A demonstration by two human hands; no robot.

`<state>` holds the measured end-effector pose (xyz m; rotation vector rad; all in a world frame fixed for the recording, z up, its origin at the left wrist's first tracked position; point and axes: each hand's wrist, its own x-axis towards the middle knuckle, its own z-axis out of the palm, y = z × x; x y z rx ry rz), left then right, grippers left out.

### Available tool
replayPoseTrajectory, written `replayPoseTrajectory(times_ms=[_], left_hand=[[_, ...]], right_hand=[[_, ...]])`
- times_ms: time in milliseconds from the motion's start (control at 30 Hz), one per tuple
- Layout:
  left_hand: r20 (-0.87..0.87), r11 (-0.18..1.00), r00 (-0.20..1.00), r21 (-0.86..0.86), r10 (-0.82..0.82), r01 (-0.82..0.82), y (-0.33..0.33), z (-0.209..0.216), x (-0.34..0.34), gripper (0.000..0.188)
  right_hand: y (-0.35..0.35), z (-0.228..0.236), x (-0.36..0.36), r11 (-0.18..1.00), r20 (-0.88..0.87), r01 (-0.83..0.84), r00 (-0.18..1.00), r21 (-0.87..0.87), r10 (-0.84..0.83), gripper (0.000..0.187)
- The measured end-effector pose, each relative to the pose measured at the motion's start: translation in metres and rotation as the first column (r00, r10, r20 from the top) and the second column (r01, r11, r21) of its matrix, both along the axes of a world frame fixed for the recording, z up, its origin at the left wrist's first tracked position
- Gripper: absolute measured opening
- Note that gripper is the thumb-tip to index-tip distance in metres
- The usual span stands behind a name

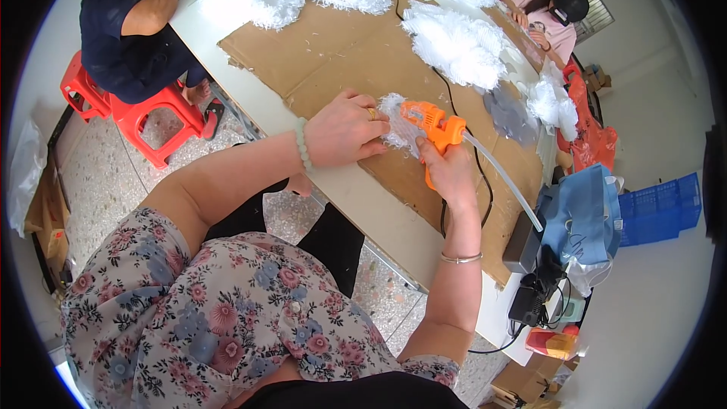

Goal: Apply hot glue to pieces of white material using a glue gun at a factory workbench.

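Observation:
My right hand (450,170) grips an orange hot glue gun (433,123) by its handle. A long translucent glue stick (506,178) trails out of its back end. Beside the gun's nose, my left hand (344,130) has its fingers closed on the edge of a white fringed piece (397,127). That piece rests just above the brown cardboard sheet (318,53), and the gun's tip is over it or touching it; I cannot tell which.
Piles of white fringed material (454,42) lie farther back on the table. A black cord (485,208) runs across the cardboard. At right stand a blue bag (579,212), a blue crate (660,210) and power adapters (530,299). Two people sit nearby, one on a red stool (155,125).

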<state>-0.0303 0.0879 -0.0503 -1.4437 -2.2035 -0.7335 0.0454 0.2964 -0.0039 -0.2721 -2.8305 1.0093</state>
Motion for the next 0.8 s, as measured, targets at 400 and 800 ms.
replayPoseTrajectory(times_ms=[400,800], left_hand=[[0.010,1.000,1.000,-0.008,0.016,-0.016,-0.001,0.000,-0.002,0.028],[-0.033,1.000,0.999,-0.011,0.001,-0.001,0.001,-0.001,-0.003,0.028]], right_hand=[[0.009,-0.001,0.003,0.990,-0.031,-0.073,0.997,-0.117,0.070,0.024],[0.003,-0.011,-0.005,0.979,-0.009,-0.066,0.998,-0.192,0.065,0.019]])
